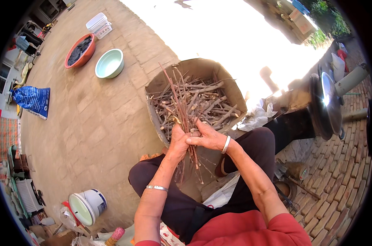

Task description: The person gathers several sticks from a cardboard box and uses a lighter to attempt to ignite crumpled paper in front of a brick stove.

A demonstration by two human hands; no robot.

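Note:
Between my knees stands a cardboard box point(155, 119) filled with cut sticks point(212, 98). Over its near edge I grip a bundle of thin reddish twigs point(181, 100), their long ends pointing up and away and their short ends hanging down toward my lap. My left hand point(178, 140) is closed around the bundle from the left. From the right, my right hand point(207, 136) is closed on the same twigs, its thumb reaching across to the left hand. The hands touch each other, and the fingers behind the twigs are partly hidden.
A black stove with a shiny round lid point(331, 102) stands close on my right. Crumpled white plastic point(257, 116) lies beside the box. Farther left are a green basin point(109, 64), an orange basin point(87, 54) and a blue sack point(36, 99). A white bucket point(96, 203) lies lower left.

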